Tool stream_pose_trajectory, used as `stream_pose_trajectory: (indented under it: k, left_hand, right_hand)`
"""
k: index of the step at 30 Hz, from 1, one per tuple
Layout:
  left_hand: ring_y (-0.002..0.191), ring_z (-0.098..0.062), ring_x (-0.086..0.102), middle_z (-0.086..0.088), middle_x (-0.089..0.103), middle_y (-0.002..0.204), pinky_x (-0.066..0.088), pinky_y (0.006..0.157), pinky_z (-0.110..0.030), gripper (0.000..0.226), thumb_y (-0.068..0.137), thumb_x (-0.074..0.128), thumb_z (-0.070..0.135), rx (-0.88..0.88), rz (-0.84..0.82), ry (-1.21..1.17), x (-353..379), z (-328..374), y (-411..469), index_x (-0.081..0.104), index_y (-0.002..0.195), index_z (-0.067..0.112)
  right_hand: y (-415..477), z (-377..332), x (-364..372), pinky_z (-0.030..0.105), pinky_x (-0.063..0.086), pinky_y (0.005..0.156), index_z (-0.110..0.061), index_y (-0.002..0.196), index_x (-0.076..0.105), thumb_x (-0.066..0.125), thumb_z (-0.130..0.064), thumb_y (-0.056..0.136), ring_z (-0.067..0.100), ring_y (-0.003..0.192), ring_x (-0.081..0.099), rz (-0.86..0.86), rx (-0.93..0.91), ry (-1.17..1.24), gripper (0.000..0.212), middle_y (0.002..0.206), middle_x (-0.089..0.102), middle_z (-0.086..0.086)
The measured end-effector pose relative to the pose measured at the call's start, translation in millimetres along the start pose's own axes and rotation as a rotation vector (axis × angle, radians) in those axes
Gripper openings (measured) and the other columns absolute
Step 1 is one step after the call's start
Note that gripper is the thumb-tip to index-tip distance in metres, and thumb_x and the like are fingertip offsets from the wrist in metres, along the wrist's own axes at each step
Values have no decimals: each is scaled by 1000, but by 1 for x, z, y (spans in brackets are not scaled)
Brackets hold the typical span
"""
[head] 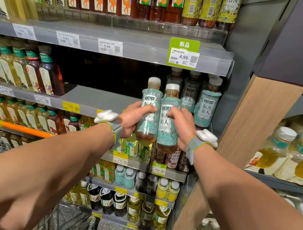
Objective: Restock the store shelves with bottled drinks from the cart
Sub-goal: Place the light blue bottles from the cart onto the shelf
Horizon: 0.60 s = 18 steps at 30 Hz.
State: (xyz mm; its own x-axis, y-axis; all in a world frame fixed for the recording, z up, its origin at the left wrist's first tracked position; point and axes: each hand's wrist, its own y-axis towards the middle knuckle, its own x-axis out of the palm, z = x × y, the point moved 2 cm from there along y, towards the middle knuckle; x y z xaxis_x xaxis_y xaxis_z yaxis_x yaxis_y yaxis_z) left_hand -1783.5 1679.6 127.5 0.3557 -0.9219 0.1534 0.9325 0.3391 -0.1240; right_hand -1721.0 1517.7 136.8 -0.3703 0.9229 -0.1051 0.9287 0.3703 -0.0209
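Two teal-labelled bottles touch side by side before the grey shelf (97, 98): left hand (132, 118) grips the left bottle (150, 102), right hand (180, 128) grips the right bottle (170, 110).

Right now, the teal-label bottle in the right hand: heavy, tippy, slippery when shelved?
The teal-label bottle looks filled to the neck with tea, so probably hefty for its size. Tall and narrow, it may tip if set crooked on the shelf. Its glossy sleeve could be slick; the right hand wraps it.
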Motion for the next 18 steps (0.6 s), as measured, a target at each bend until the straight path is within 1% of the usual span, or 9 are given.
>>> stream_pose_trajectory:
  k: [2, 4, 6, 8, 11, 14, 15, 17, 18]
  left_hand:
    - [103, -37, 73, -21, 73, 116, 59, 90, -54, 46, 85, 78, 15, 5, -2, -10, -1, -4, 2, 59, 126, 7]
    - [99, -36, 74, -21, 73, 113, 61, 84, -51, 46, 83, 80, 8, 26, 3, -4, -4, -1, 4, 59, 123, 6]
    - [96, -31, 75, -17, 73, 111, 62, 73, -43, 46, 81, 80, 2, 64, 3, -6, -8, 5, 9, 57, 121, 6]
    - [96, -24, 76, -12, 74, 113, 61, 68, -34, 52, 80, 79, -3, 116, 7, 13, -8, 12, 11, 56, 125, 8]
    - [107, -24, 72, -9, 74, 118, 61, 85, -36, 67, 74, 80, -12, 231, 11, 73, -11, 22, 22, 56, 132, 13]
    - [107, -16, 72, 1, 76, 112, 58, 89, -30, 69, 69, 85, -10, 341, 29, 172, -12, 26, 32, 60, 126, 20]
    - [104, -12, 72, 7, 77, 108, 57, 88, -28, 67, 67, 87, -7, 373, 36, 225, -12, 27, 35, 62, 121, 24]
    - [101, -8, 72, 14, 77, 102, 54, 91, -29, 64, 61, 90, 3, 431, 60, 322, -9, 27, 40, 63, 110, 35]
    - [102, -8, 71, 15, 76, 102, 54, 93, -32, 63, 58, 90, 9, 453, 78, 353, -6, 27, 42, 63, 107, 38]
  right_hand:
    - [1, 1, 4, 43, 48, 97, -16, 139, 41, 74, -49, 73, 23, 123, 51, -23, 7, -66, 81, 135, 52, 2]
    - [2, 0, 9, 42, 48, 101, -20, 139, 34, 82, -62, 63, 23, 120, 54, 13, -47, -101, 100, 135, 53, 2]
    - [8, -5, 14, 37, 49, 94, -18, 132, 40, 84, -62, 61, 20, 112, 57, 95, -148, -139, 94, 126, 57, 0]
    - [12, -13, 13, 36, 54, 85, -17, 117, 53, 86, -52, 66, 15, 97, 64, 207, -266, -153, 71, 109, 65, -5]
    - [19, -23, 15, 26, 52, 78, -24, 105, 63, 86, -38, 74, -1, 86, 64, 267, -420, -163, 41, 97, 69, -14]
    - [23, -21, 12, 2, 34, 82, -22, 117, 68, 84, -35, 76, -16, 93, 46, 325, -551, -295, 47, 109, 56, 1]
    - [24, -20, 10, -1, 32, 83, -21, 121, 67, 84, -35, 76, -16, 93, 43, 345, -569, -320, 50, 110, 53, 4]
    - [26, -21, 7, 1, 33, 85, -18, 126, 65, 84, -34, 78, -4, 96, 47, 364, -584, -343, 54, 112, 52, 6]
    - [27, -22, 5, 8, 37, 88, -17, 128, 64, 84, -32, 78, 5, 102, 51, 376, -594, -347, 55, 113, 53, 6]
